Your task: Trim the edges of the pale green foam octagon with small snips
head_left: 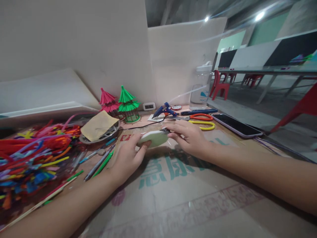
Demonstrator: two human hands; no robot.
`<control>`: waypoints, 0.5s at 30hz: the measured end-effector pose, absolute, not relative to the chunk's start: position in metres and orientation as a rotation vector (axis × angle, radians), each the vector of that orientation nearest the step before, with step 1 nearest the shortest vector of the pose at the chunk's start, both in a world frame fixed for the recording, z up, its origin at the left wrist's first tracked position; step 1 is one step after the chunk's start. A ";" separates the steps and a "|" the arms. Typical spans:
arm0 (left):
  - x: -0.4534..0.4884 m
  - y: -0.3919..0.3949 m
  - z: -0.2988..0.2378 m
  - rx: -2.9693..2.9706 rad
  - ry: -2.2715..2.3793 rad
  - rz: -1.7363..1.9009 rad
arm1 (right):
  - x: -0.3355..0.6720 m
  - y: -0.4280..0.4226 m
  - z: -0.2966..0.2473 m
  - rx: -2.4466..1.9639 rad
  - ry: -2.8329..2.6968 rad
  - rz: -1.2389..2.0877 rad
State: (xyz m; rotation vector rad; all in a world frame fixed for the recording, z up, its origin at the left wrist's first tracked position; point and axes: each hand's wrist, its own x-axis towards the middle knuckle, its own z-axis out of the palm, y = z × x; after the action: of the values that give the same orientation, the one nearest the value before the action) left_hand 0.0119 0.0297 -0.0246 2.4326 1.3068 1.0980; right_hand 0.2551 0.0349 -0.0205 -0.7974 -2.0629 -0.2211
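Head view: our left hand (pixel 130 153) has its grip closed on a pale green disc (pixel 157 139), held above cardboard (pixel 198 206) printed with large green Chinese characters (pixel 154 172), one apparently 意. Our right hand (pixel 189 138) meets the disc's right edge; whether that grip pinches it, we cannot tell. Beyond, a clear water bottle (pixel 197 94) bears a blue logo (pixel 203 94); its lettering and the white digital display (pixel 149 106) are too small to read.

A pale green, white-edged disc (pixel 158 139) tilts, gripped at its left.
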 end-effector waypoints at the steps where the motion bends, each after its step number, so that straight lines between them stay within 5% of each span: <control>1: 0.012 0.029 -0.024 2.441 1.315 1.092 | 0.255 0.034 -0.020 -0.799 -2.069 -0.234; 15: 0.013 0.029 -0.020 2.464 1.263 1.104 | 0.254 0.033 -0.019 -0.792 -2.052 -0.230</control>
State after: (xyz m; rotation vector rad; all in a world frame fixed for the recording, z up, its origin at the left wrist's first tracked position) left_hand 0.0132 0.0286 -0.0200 2.4641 1.2635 1.1040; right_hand 0.2535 0.0325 -0.0192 -0.7923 -2.0524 -0.2302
